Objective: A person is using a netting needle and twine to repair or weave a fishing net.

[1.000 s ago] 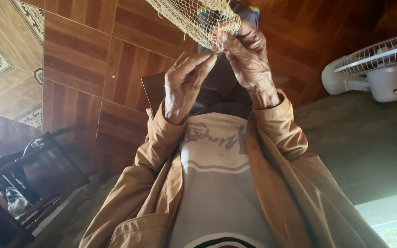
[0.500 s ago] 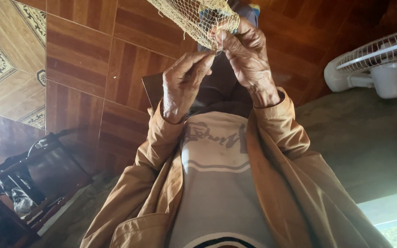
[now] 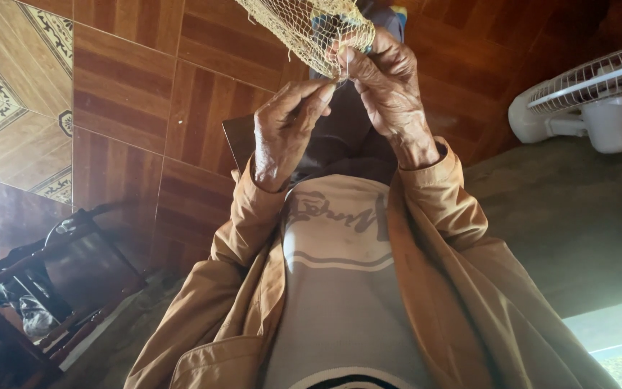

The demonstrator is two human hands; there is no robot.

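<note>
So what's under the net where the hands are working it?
Behind the yellowish net a blue patch shows through the mesh, beside the right hand. What that blue thing is stays covered. The left hand pinches the net's edge.

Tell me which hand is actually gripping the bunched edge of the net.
The right hand: its fingers wrap the net where it bunches. The left hand sits lower, only its fingertips pinching at the net's lower edge.
</note>
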